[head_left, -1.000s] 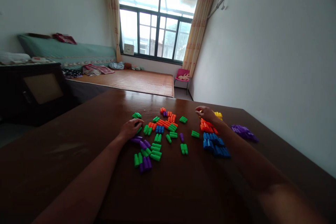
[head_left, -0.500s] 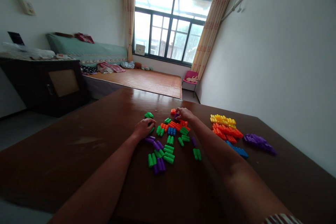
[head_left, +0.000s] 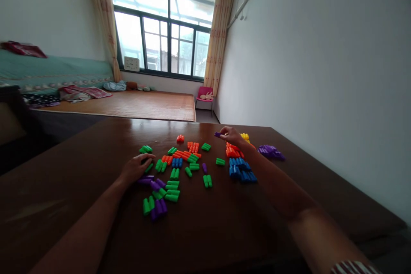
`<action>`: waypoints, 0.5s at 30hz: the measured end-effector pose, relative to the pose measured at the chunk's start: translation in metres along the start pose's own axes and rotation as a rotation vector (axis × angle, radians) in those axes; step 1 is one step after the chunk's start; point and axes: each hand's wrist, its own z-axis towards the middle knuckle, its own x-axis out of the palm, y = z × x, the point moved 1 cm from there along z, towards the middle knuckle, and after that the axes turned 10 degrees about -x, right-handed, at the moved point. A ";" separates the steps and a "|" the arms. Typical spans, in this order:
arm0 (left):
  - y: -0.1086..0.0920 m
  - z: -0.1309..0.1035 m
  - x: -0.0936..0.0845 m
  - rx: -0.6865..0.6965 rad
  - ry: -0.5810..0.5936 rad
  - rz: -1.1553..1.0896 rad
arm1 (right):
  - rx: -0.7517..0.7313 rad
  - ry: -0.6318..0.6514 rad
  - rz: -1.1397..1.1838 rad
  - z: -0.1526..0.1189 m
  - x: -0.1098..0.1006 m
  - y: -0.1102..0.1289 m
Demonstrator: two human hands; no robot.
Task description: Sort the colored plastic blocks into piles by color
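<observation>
My right hand (head_left: 233, 137) is raised over the far right of the brown table (head_left: 205, 222), pinching a purple plastic block (head_left: 218, 134) between thumb and fingertips. Behind it, this hand partly hides a yellow pile (head_left: 245, 136) and an orange pile (head_left: 234, 150). My left hand (head_left: 136, 168) rests on the table at the left of the scattered blocks, fingers loosely curved with a gap to the thumb. A green block (head_left: 148, 168) lies by that thumb, and purple blocks (head_left: 146, 179) lie just below the hand. Green, orange and blue blocks (head_left: 177, 162) are spread between both hands.
To the right are sorted piles: blue blocks (head_left: 240, 169) near my right forearm and purple blocks (head_left: 271, 152) farther right. Beyond the table stand a bed with a mat (head_left: 154, 105) and a pink chair (head_left: 204, 94). A white wall (head_left: 305, 60) runs along the right side.
My right hand has lifted a purple block from the scattered ones and carried it right, towards the sorted piles. The view has turned right. My left hand stays beside the same blocks.
</observation>
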 end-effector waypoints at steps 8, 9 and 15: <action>0.012 0.010 0.004 -0.014 -0.012 0.052 | 0.628 -0.402 -0.269 -0.102 -0.142 -0.163; 0.014 0.011 0.004 -0.011 -0.010 0.056 | 0.707 -0.400 -0.307 -0.114 -0.151 -0.175; 0.015 0.012 0.002 0.004 -0.021 0.056 | 0.791 -0.340 -0.372 -0.149 -0.150 -0.216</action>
